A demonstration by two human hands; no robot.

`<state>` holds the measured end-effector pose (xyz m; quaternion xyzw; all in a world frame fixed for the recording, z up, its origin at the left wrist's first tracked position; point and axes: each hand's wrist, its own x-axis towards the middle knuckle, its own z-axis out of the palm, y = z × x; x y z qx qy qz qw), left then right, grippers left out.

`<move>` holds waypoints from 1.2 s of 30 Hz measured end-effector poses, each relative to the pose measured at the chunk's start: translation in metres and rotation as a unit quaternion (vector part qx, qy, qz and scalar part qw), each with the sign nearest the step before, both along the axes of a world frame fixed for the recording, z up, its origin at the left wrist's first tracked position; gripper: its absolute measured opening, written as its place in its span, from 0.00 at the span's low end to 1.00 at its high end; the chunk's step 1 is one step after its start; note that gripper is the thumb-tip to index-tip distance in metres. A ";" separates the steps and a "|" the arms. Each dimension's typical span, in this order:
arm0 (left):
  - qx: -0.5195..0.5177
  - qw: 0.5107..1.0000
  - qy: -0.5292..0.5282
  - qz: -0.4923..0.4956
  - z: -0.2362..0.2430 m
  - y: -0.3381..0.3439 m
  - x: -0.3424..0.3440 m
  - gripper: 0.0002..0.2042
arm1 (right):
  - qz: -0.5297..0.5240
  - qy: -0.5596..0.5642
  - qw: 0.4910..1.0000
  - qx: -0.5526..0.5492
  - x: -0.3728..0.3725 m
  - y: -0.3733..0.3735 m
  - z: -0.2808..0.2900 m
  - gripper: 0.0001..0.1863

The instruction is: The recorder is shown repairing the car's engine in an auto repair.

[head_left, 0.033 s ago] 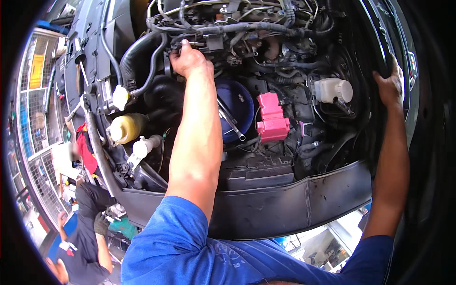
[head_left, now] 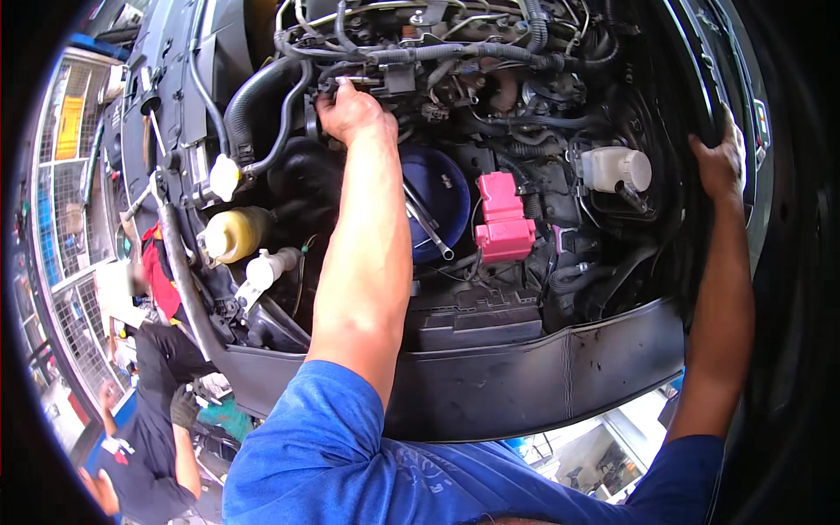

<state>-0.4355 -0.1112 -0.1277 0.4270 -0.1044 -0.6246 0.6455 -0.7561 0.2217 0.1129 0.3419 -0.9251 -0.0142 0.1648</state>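
Note:
My left hand [head_left: 357, 115] reaches deep into the engine bay, its fingers curled beside the dark hoses and wiring of the engine [head_left: 437, 54]. A small shiny metal piece shows just past its thumb; what the fingers grip is mostly hidden. My right hand [head_left: 724, 162] rests on the fender edge [head_left: 710, 87], thumb apart on the inner side and fingers stretched along the top. Below and right of my left hand sits a dark blue round bowl [head_left: 451, 197] with a long metal wrench [head_left: 427, 219] lying across it. Next to the bowl is a pink-red plastic cover [head_left: 502, 219].
White reservoirs [head_left: 616, 169] and a yellowed one [head_left: 234, 234] line the bay's sides. A dark padded cover [head_left: 525, 376] drapes over the front edge, against my body. At lower left another person [head_left: 149, 464] works, wearing a dark glove. Wire-mesh shelving [head_left: 74, 192] stands behind.
The engine bay has shifted very slightly in view. The other person at lower left has moved a little lower. My two hands keep their places.

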 end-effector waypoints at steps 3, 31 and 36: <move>0.010 0.998 0.065 -0.009 0.004 0.004 0.001 0.11 | 0.003 -0.009 1.000 0.001 0.002 0.000 0.002 0.46; 0.028 0.999 -0.017 0.001 0.011 0.005 -0.002 0.10 | -0.006 -0.011 1.000 0.006 0.012 -0.006 0.006 0.47; -0.016 0.999 0.029 -0.014 0.000 0.003 0.000 0.10 | -0.003 -0.009 1.000 0.003 0.012 -0.006 0.006 0.47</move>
